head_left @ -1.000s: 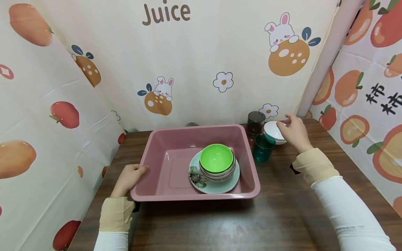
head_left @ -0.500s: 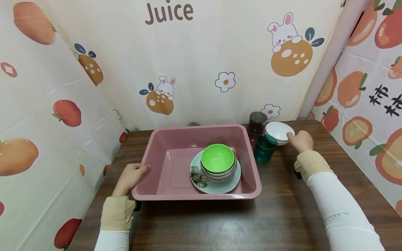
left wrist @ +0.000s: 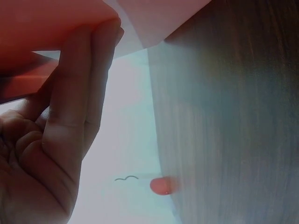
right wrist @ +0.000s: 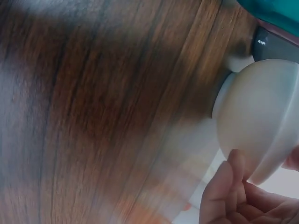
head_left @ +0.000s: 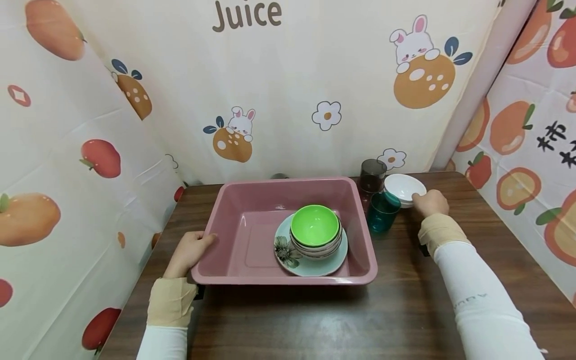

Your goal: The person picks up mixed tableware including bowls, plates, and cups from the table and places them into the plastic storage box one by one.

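My left hand [head_left: 188, 252] grips the left side of a pink plastic basin [head_left: 249, 281], thumb over the rim and fingers beneath it in the left wrist view. At the back right, my right hand [head_left: 431, 203] pinches the near right edge of the white bowls [head_left: 404, 186], which look stacked. In the right wrist view, the fingertips [right wrist: 236, 161] press the outer wall of the white bowl [right wrist: 257, 107], with the thumb at its rim. Inside the basin, a light blue flowered plate [head_left: 310, 270] carries a stack of bowls topped by a green bowl [head_left: 315, 226].
A teal glass [head_left: 382, 212] stands left of the white bowls, close to the basin's right side. Behind it is a dark smoky glass [head_left: 372, 175]. The wooden table [head_left: 315, 325] meets a printed cloth backdrop [head_left: 279, 75] behind and cloth on both sides.
My right hand has come down from above the white bowls and now pinches their right edge. The left hand keeps its grip on the basin. The view has shifted slightly.
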Demonstrator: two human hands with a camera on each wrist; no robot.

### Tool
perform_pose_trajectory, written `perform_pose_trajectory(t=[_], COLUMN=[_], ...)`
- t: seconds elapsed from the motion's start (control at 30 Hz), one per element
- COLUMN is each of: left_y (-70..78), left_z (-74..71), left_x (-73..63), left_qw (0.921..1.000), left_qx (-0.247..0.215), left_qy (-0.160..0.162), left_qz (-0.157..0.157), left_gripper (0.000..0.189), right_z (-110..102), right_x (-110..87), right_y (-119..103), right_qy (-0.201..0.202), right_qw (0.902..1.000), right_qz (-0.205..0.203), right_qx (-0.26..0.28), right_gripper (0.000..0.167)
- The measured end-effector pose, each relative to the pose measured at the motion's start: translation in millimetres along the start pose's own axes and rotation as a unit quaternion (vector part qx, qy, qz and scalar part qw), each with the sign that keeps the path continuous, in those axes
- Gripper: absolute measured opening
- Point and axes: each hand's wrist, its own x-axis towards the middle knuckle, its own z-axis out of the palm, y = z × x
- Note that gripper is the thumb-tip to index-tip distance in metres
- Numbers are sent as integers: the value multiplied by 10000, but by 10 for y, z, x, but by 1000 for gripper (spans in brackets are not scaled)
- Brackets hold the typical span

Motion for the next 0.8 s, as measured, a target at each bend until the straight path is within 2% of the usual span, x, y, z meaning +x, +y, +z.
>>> perform_pose_trajectory(t=[0.3, 0.8], left_y=[22, 15], left_z=[5, 4], left_x=[-11, -10], left_qw=[9999, 10000], left_qx=[-99, -62], left_qy=[-8, -7], left_qz=[-76, 0], left_gripper=[36, 37], right_z=[-16, -42], right_x=[26, 87], right_y=[-7, -18], right_qy=[31, 138], right_qw=[9998, 9996], right_qz=[187, 236], right_qx=[-44, 8], right_gripper=[59, 54])
